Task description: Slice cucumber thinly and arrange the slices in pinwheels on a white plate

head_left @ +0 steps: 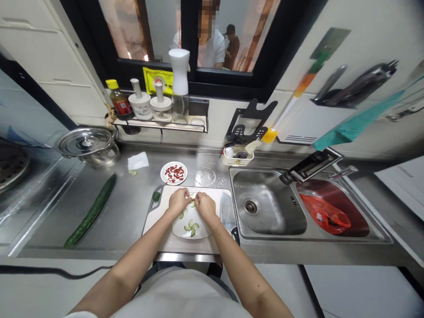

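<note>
My left hand [178, 201] and my right hand [206, 206] meet over the far part of a white plate [202, 233]. Their fingers are pinched together around a small green cucumber slice [193, 195]; the fingertips partly hide it. Closer to me on the plate, several cucumber slices [192, 228] lie fanned out like a flower. Under the plate is a pale cutting board [157, 230] with a grey edge. A cucumber end piece [156, 197] sits at its upper left corner. To the right of my right hand lies a cleaver [227, 210], blade flat, its dark handle towards me.
A small dish of chopped red pieces [174, 173] stands behind the board. Left of it are a whole cucumber [91, 210], a white tissue [138, 161] and a lidded steel pot [90, 145]. At the right, the sink [270, 221] has a red plastic bag [324, 217] in its second basin.
</note>
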`<state>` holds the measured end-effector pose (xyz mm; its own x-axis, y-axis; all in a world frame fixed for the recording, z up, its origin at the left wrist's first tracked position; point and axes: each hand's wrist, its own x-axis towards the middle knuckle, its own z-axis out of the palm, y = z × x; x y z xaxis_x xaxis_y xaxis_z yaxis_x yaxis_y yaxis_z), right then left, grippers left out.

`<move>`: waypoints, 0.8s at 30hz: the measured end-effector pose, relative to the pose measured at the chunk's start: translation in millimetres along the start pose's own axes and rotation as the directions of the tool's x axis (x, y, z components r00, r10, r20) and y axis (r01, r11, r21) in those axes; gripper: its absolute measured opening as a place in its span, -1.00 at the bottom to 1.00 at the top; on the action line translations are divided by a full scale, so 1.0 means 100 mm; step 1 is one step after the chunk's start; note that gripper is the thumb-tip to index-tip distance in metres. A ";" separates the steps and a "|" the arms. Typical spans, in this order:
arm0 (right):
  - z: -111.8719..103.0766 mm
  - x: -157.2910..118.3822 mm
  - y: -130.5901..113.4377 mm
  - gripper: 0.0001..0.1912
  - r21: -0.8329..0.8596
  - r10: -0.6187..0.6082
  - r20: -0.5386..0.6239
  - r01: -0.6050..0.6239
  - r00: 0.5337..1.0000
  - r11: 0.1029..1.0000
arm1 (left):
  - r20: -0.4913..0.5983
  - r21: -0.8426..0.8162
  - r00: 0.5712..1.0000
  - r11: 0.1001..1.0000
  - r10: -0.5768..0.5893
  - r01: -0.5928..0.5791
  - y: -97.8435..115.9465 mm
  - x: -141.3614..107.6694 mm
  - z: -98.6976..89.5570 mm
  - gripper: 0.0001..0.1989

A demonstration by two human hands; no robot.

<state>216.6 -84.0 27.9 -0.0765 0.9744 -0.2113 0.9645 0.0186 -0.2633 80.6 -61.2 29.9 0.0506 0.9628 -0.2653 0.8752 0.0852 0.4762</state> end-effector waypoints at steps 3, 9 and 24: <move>0.01 0.01 -0.02 -0.79 -0.001 0.002 0.001 -0.002 1.000 1.000 | -0.004 0.004 1.000 1.000 0.008 -0.008 0.01 0.00 0.01 -0.85; 0.04 0.02 -0.02 -0.77 0.001 0.014 0.019 -0.014 1.000 1.000 | -0.013 0.016 1.000 1.000 0.015 -0.015 0.03 0.01 0.04 -0.85; 0.08 0.04 -0.01 -0.78 -0.013 0.001 0.034 -0.001 0.999 1.000 | -0.009 0.013 1.000 1.000 0.021 -0.021 0.03 0.02 0.05 -0.86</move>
<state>213.0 -81.5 19.6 -0.0839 0.9664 -0.2430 0.9678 0.0209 -0.2509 85.9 -60.8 26.7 0.0645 0.9666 -0.2479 0.8801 0.0620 0.4708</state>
